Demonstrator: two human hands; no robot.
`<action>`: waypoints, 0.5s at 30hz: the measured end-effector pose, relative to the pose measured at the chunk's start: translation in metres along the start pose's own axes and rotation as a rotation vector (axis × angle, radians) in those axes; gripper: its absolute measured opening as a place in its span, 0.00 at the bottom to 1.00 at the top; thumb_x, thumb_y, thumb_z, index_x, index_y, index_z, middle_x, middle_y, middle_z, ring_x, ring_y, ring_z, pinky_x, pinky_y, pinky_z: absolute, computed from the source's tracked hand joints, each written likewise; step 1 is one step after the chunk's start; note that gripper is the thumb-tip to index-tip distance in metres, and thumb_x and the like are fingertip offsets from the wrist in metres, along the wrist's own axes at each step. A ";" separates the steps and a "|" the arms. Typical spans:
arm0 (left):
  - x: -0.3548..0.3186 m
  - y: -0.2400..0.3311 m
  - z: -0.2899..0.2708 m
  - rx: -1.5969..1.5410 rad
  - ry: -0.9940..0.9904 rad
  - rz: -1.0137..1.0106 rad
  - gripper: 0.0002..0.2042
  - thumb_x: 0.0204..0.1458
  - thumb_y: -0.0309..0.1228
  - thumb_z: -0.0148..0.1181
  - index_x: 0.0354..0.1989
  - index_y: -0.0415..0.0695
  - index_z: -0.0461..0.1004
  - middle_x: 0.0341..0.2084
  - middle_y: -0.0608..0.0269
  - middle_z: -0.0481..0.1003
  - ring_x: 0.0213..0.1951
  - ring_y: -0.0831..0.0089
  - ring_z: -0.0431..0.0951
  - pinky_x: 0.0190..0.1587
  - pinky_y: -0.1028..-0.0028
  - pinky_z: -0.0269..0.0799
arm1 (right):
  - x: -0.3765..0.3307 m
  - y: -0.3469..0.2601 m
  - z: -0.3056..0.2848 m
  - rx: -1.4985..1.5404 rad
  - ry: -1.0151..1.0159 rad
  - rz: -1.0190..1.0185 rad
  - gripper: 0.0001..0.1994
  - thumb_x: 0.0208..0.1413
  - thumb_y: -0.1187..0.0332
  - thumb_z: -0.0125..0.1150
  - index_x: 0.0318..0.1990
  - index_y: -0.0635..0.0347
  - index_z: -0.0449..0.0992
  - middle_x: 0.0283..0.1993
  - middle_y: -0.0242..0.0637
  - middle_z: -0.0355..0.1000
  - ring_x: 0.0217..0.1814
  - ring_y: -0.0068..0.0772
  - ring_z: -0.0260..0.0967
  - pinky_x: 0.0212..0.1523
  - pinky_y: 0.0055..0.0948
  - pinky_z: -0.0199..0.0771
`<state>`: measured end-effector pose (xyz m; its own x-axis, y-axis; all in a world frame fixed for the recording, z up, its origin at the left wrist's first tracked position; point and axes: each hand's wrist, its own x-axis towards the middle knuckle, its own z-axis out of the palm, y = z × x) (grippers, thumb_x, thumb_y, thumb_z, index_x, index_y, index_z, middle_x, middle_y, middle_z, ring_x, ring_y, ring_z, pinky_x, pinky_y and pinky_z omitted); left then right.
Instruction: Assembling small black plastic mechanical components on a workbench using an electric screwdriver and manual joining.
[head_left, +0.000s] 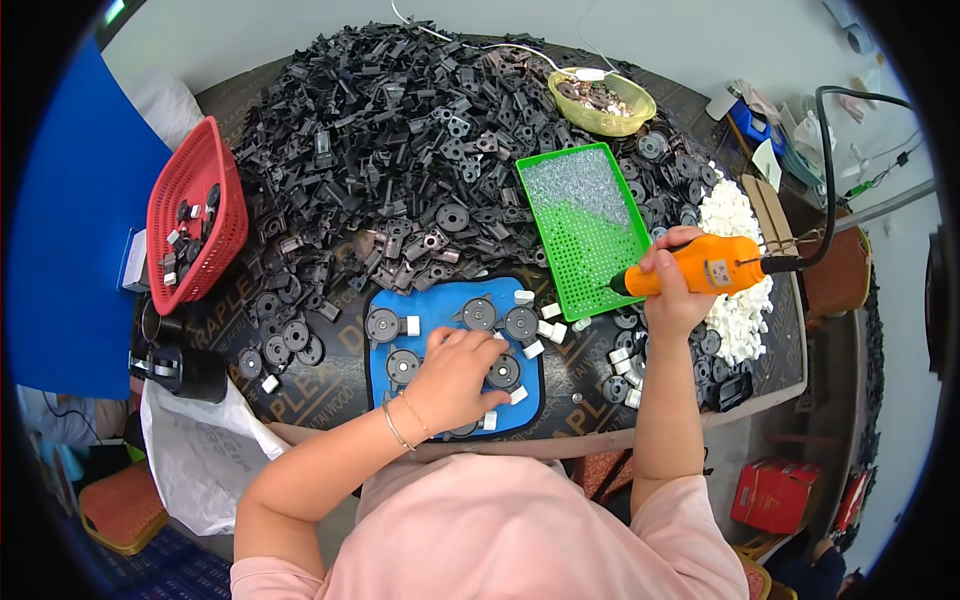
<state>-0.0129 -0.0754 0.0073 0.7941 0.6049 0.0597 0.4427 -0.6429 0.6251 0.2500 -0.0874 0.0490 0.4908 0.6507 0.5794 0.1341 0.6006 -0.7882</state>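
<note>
On blue mat near table edge, left hand gripping round parts; right hand clutching orange screwdriver.

Down to my right, on the floor beside the table, stands a red carton with a pale label on its side. My orange driver carries a small whitish sticker on its body. I see no screens or signs.

Basket left of parts heap, tray right, bowl probably behind
</note>
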 end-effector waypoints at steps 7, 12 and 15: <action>0.001 -0.003 0.009 0.063 0.048 -0.040 0.23 0.36 0.39 0.71 0.42 0.44 0.75 0.37 0.61 0.75 0.45 0.62 0.72 0.55 0.62 0.55 | 0.001 0.009 0.000 -0.017 -0.029 0.009 0.11 0.48 0.82 0.57 0.39 0.64 0.66 0.37 0.39 0.65 0.28 0.28 0.66 0.33 0.26 0.69; 0.003 -0.003 0.008 0.042 0.036 -0.024 0.21 0.37 0.37 0.69 0.42 0.43 0.75 0.36 0.59 0.75 0.43 0.63 0.73 0.55 0.62 0.55 | 0.001 0.010 0.000 -0.009 -0.052 0.020 0.10 0.48 0.82 0.56 0.38 0.64 0.66 0.36 0.38 0.64 0.28 0.27 0.65 0.32 0.26 0.69; 0.003 -0.003 0.011 0.018 0.047 -0.029 0.21 0.37 0.37 0.69 0.41 0.43 0.75 0.36 0.58 0.75 0.43 0.62 0.74 0.55 0.62 0.55 | 0.000 0.010 0.001 -0.002 -0.062 0.030 0.10 0.48 0.83 0.55 0.38 0.63 0.65 0.35 0.38 0.64 0.28 0.27 0.65 0.32 0.26 0.69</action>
<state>-0.0074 -0.0766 -0.0028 0.7601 0.6450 0.0785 0.4734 -0.6326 0.6129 0.2509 -0.0808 0.0416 0.4405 0.6961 0.5670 0.1220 0.5793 -0.8059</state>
